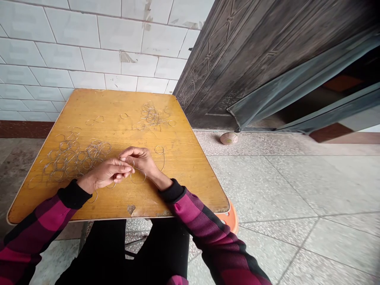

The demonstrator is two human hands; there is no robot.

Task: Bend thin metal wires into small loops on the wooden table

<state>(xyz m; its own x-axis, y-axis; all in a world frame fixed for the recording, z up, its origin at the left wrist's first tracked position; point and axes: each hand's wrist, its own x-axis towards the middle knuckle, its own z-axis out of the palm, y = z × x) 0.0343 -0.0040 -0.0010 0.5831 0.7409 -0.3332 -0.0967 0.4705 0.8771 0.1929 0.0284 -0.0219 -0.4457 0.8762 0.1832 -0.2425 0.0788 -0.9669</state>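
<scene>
The left hand [108, 173] and right hand [140, 159] pinch a thin silvery looped metal wire [138, 183] between them, seemingly to steady it, with tangled grey wire loops [73, 157] heaped beside the left.

Soft light, faint shadows, stretched edges

Both long sleeves, the left [44, 219] and the right [208, 225], are soft fabric in a broad check of magenta, dark purple and black. They end in snug, plain black cuffs, one on the left wrist [74, 194], the other on the right [172, 191]. The left hand [108, 171] and right hand [141, 160] are bare. Below are black trousers [166, 249], too dark to judge their weave.
</scene>
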